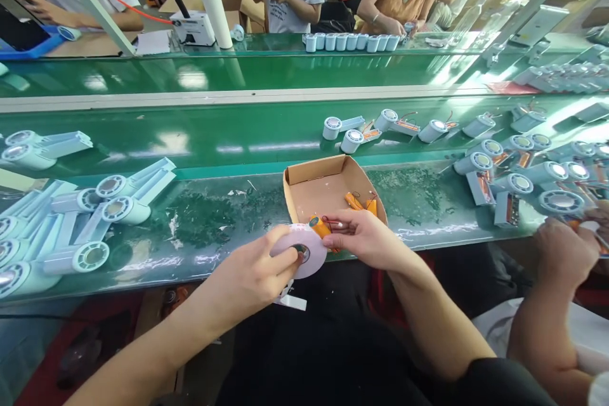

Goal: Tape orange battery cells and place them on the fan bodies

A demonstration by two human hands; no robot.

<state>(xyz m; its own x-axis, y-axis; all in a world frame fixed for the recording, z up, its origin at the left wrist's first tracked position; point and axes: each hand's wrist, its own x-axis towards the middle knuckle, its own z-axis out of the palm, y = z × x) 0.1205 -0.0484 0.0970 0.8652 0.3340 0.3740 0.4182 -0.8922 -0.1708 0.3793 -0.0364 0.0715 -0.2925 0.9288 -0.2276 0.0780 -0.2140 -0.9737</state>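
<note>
An orange cylindrical battery cell with thin wires (319, 226) is held above the near edge of the box, between the thumb and fingers of the right hand (365, 238). Its long axis is slanted from upper left to lower right, and its dark round end is turned up and left. A pale lilac ring-shaped roll of tape (314, 260) is gripped by the left hand (259, 266), whose fingers are hooked into the core. The cell is overlapped with the roll's upper rim in this view; whether they are touching cannot be told.

Just behind, a shallow brown cardboard box (309, 176) is bounded by folded walls, and more orange cells (353, 201) are contained at its right side. Bare room is left on the scuffed, glossy green worktop (228, 209) on both sides of the box. This space is bordered at left by heaped pale-blue plastic fan units with round grilles (90, 256), and at right by clustered pale-blue units with exposed wiring (516, 184), beside which a co-worker's hands (564, 250) are seen.
</note>
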